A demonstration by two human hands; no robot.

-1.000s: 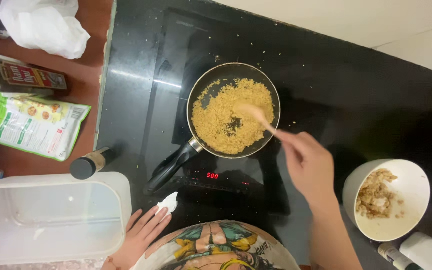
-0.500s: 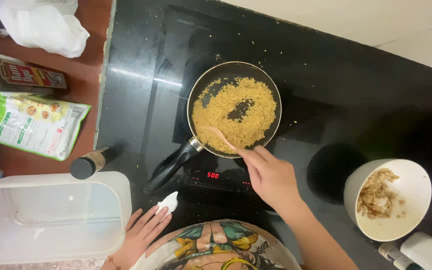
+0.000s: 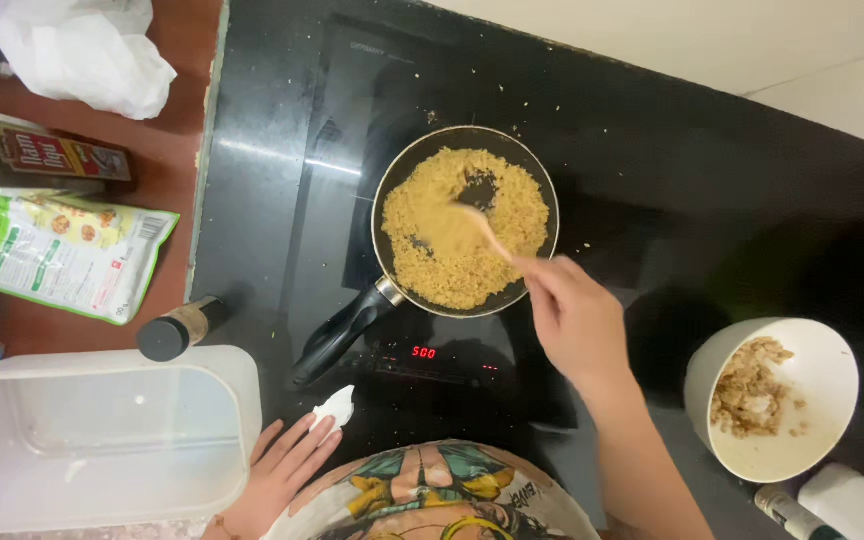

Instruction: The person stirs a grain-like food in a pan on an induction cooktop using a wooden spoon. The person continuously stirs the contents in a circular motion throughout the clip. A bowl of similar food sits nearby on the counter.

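Rice [image 3: 452, 240] fills the pan [image 3: 464, 140] at the middle of the black cooktop [image 3: 272, 200], and a bare patch now shows at 12 o'clock in the pan where half a second ago it sat nearer the centre. The spoon [image 3: 482, 232] has swung from the pan's 6 o'clock edge toward its middle, blurred by motion. The right hand [image 3: 577, 320] has shifted up and right to the pan's 4 o'clock rim, fingers closed around the spoon's handle. The left hand [image 3: 282, 470] stays at the cooktop's front edge, fingers loosely open and flat, tips touching a white wad [image 3: 335, 408].

Left of the cooktop lie a white bag [image 3: 82, 50], a dark box [image 3: 52, 160], a green packet [image 3: 52, 250], a dark-capped jar [image 3: 177, 330] and a clear tub [image 3: 102, 440]. The pan handle [image 3: 337, 330] points to 7 o'clock, above a red display [image 3: 424, 352]. At 4 o'clock from the pan stands a white bowl [image 3: 822, 370] holding brownish food.

The wad's material is hard to make out; things at the lower right corner are cut off.
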